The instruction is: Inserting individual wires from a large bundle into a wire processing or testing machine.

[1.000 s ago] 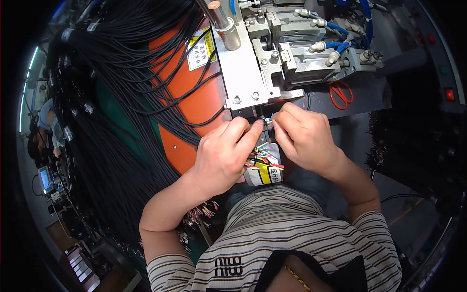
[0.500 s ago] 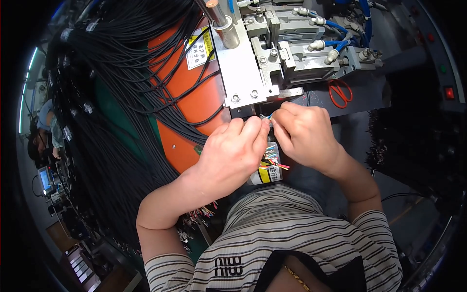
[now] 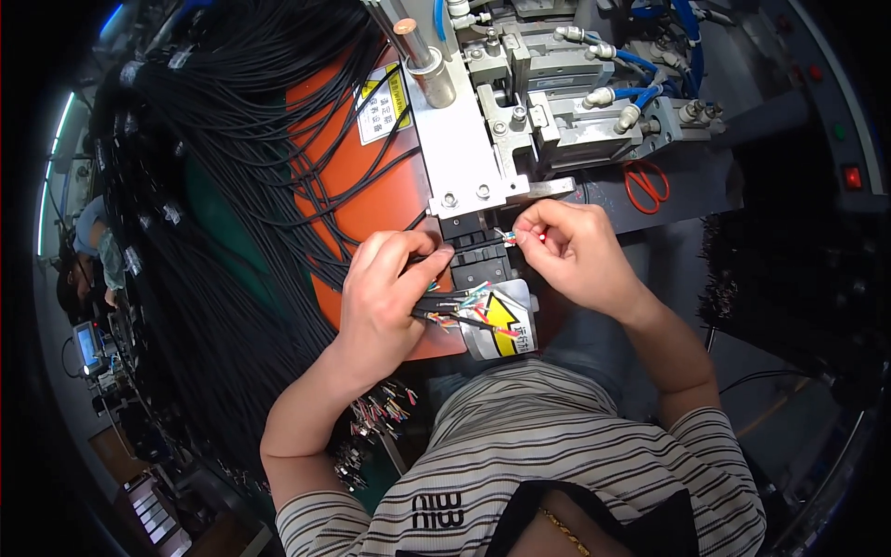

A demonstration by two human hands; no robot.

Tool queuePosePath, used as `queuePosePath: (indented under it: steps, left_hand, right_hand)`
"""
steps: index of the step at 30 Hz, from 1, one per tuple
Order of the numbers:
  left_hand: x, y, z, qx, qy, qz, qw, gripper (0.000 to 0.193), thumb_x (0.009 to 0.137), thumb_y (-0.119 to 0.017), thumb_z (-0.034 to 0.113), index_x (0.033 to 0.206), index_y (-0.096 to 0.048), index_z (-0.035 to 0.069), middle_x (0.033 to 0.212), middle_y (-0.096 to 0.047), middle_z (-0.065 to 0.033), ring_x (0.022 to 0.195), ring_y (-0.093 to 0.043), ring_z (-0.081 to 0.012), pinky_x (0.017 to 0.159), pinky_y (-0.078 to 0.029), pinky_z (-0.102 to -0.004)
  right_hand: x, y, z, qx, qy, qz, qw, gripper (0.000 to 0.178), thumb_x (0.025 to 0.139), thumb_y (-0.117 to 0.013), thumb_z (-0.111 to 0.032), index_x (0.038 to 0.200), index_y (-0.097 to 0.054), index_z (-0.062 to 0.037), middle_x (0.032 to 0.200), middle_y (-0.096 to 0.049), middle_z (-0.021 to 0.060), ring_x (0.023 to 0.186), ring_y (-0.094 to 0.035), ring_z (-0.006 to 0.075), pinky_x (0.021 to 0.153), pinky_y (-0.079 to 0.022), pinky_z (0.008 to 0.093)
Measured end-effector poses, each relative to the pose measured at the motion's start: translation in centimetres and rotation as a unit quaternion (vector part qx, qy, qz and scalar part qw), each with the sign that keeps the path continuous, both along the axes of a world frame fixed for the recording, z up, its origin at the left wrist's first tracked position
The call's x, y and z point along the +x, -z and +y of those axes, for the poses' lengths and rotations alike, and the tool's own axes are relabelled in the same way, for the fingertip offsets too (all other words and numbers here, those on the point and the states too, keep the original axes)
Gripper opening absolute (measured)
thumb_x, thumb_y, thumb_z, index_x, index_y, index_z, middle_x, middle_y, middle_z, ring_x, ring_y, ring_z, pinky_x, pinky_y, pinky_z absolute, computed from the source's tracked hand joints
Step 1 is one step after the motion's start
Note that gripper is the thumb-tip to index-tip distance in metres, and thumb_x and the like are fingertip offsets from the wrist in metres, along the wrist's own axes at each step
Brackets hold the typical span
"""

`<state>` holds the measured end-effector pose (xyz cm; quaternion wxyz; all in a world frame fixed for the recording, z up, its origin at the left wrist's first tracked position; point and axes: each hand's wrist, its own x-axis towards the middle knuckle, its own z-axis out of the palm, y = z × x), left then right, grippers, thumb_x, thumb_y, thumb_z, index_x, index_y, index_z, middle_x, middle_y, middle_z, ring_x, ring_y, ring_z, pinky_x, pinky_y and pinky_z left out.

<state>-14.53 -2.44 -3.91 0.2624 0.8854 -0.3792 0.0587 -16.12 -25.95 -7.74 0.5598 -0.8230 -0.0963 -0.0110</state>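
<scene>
My left hand (image 3: 382, 292) is curled around several black cables (image 3: 444, 303), whose split ends fan out in coloured wires (image 3: 475, 306) below it. Its thumb and forefinger press together at the left side of a black slotted block (image 3: 478, 252), near a cable lying in it. On the block's other side, my right hand (image 3: 577, 249) pinches thin coloured wires (image 3: 510, 238) between thumb and forefinger. Under the loose wire ends sits a white plate with a yellow arrow (image 3: 506, 345).
A metal machine head (image 3: 459, 139) with pneumatic cylinders (image 3: 585, 135) and blue hoses stands just beyond my hands. Bundled black cables (image 3: 241, 158) spread over an orange surface (image 3: 367, 209) to the left. Red-handled scissors or pliers (image 3: 647, 186) lie at right.
My left hand has moved left and away from my right hand, uncovering the black block and the cables it holds. My right hand stays near the same spot, pinching the wires.
</scene>
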Motion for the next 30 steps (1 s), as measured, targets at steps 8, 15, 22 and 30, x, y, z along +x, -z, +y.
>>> queuePosePath:
  steps: [8, 15, 22, 30]
  left_hand:
    - [-0.2, 0.7, -0.7, -0.003, -0.028, -0.028, 0.999, 0.044, 0.070, -0.070, -0.003, 0.113, -0.058, -0.004, 0.082, -0.057, -0.0092, 0.077, -0.058, -0.0264, 0.074, -0.042, -0.0361]
    - [0.3, -0.3, -0.5, -0.064, 0.009, 0.085, 0.994, 0.039, 0.070, -0.075, 0.003, 0.105, -0.058, -0.001, 0.076, -0.060, -0.0100, 0.069, -0.061, -0.0278, 0.065, -0.049, -0.0353]
    - [-0.3, -1.0, -1.9, -0.109, 0.021, 0.067, 0.992, 0.015, 0.081, -0.071, 0.000, 0.091, -0.060, -0.001, 0.071, -0.060, -0.0102, 0.061, -0.060, -0.0236, 0.054, -0.046, -0.0321]
    - [0.5, -0.7, -2.7, -0.120, 0.070, 0.092, 0.986, 0.018, 0.079, -0.070, 0.004, 0.094, -0.061, 0.000, 0.073, -0.061, -0.0104, 0.062, -0.060, -0.0262, 0.056, -0.045, -0.0348]
  right_hand:
    - [-1.1, -2.0, 1.3, -0.014, -0.023, -0.134, 0.991, 0.023, 0.077, -0.070, 0.002, 0.100, -0.068, -0.0012, 0.085, -0.063, 0.0079, 0.059, -0.057, 0.0125, 0.050, -0.043, 0.0256]
    - [0.0, -0.9, 2.3, 0.002, -0.074, -0.212, 0.974, 0.023, 0.076, -0.066, 0.009, 0.097, -0.068, 0.0001, 0.091, -0.063, 0.0105, 0.071, -0.064, 0.0191, 0.059, -0.051, 0.0283]
    - [-0.5, -1.3, 0.4, 0.382, -0.049, 0.194, 0.902, 0.014, 0.092, -0.060, 0.000, 0.105, -0.065, 0.0039, 0.093, -0.066, 0.0101, 0.052, -0.053, 0.0066, 0.046, -0.039, 0.0177]
    - [-0.9, -0.8, 0.5, 0.437, -0.094, 0.212, 0.869, 0.016, 0.092, -0.065, -0.004, 0.105, -0.064, 0.0042, 0.090, -0.066, 0.0057, 0.059, -0.058, 0.0045, 0.049, -0.041, 0.0155]
